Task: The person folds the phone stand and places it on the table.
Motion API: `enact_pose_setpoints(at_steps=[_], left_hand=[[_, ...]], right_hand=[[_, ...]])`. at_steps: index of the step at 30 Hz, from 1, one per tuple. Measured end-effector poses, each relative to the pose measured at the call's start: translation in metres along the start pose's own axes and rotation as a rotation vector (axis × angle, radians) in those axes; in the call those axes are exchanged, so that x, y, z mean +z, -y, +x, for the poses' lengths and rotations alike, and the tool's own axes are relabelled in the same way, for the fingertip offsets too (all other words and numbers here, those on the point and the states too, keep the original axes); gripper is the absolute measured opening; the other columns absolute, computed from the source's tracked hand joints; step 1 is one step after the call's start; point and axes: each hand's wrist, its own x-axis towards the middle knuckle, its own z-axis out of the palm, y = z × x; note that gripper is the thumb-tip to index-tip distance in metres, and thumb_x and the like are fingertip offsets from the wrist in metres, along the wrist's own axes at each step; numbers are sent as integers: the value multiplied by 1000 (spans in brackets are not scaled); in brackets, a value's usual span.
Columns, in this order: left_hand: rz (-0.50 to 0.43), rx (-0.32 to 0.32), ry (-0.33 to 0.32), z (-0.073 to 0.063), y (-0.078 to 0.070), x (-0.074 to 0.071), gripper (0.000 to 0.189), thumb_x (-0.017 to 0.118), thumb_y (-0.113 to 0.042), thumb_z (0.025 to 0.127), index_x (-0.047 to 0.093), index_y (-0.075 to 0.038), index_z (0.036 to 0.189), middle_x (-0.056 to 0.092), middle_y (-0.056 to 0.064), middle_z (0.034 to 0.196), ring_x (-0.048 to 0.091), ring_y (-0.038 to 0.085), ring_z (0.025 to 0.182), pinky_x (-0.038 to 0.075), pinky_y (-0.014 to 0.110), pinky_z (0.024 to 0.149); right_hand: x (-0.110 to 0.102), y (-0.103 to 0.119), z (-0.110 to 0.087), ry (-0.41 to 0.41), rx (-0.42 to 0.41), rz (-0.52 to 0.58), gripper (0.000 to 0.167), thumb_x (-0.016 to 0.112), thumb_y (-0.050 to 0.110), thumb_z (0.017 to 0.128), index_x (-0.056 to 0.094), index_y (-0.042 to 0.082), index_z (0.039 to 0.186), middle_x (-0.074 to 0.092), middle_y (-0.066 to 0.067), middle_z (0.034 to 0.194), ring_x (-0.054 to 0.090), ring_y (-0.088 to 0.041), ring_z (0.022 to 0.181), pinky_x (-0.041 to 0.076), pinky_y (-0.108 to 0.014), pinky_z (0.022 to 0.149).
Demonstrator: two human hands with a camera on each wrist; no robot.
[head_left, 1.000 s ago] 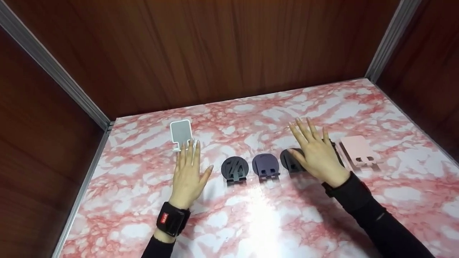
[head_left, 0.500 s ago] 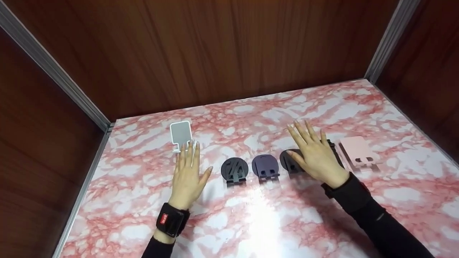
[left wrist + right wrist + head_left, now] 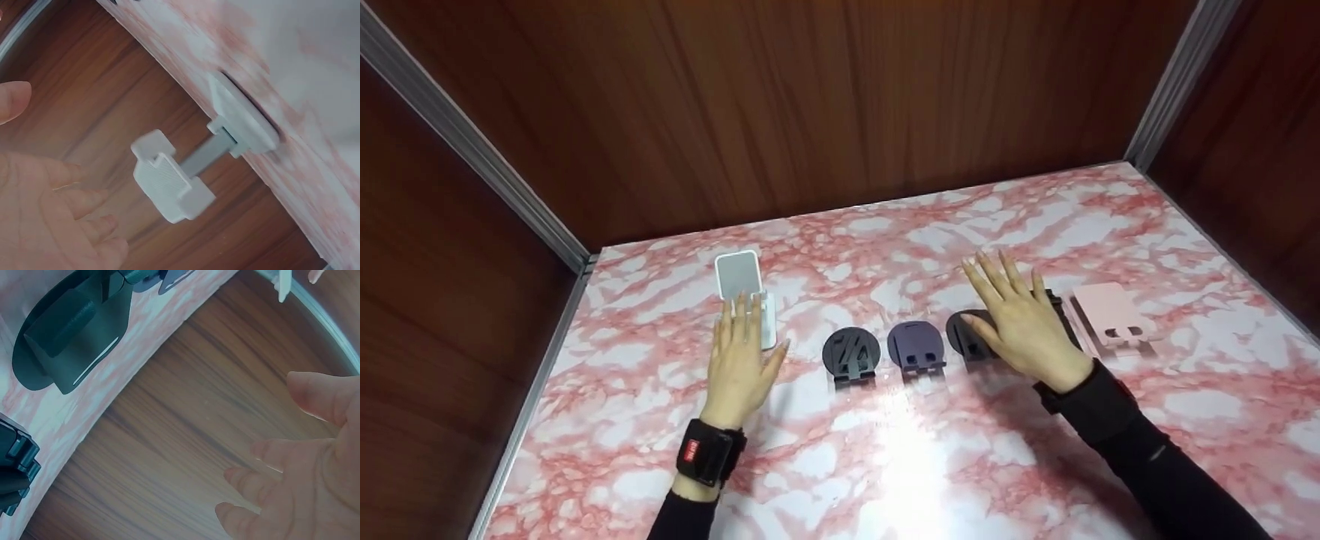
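Note:
My left hand (image 3: 737,367) is held palm down with fingers straight, and its fingertips overlap the lower part of a white phone stand (image 3: 737,271) with a grey pad. In the left wrist view a gap shows between the fingers and this stand (image 3: 163,183), which stands upright on its base. My right hand (image 3: 1024,326) hovers with fingers spread and nothing in it. It partly hides a black round-based phone stand (image 3: 966,326) and another black phone stand (image 3: 1057,304). A pink phone stand (image 3: 1108,309) is just right of that hand.
Between the hands, a dark grey round-based phone stand (image 3: 851,349) and a purple one (image 3: 913,341) stand side by side. The red-and-white marbled table (image 3: 840,457) is bounded by a brown wood-look back panel (image 3: 840,112) and side panels with metal corner strips.
My left hand has shifted slightly left, uncovering the white stand's base at its right. My right hand and the stands stay in place.

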Motion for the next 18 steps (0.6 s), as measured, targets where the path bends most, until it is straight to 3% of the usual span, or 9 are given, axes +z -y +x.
enact_pose_setpoints(at_steps=[4,10,18], left_hand=[[-43,-74,25,6,13,-3,79,55,-38,98,16,4,152,12,25,157,3,41,145,-1,50,117],[-134,-125,20,16,34,-8,78,56,-32,98,14,7,151,8,27,157,0,42,144,-2,48,118],[-342,-234,46,29,52,-9,74,51,-26,100,9,9,151,6,27,158,0,40,145,2,49,118]], right_hand=[[1,0,-1,-8,-8,10,67,53,32,101,22,9,155,15,-17,159,4,-38,145,1,-66,112],[1,0,-1,-7,-9,15,67,53,32,101,20,9,155,14,-17,160,4,-37,145,1,-66,112],[4,0,0,15,-6,29,68,52,33,101,20,8,155,13,-17,160,3,-37,146,0,-66,111]])
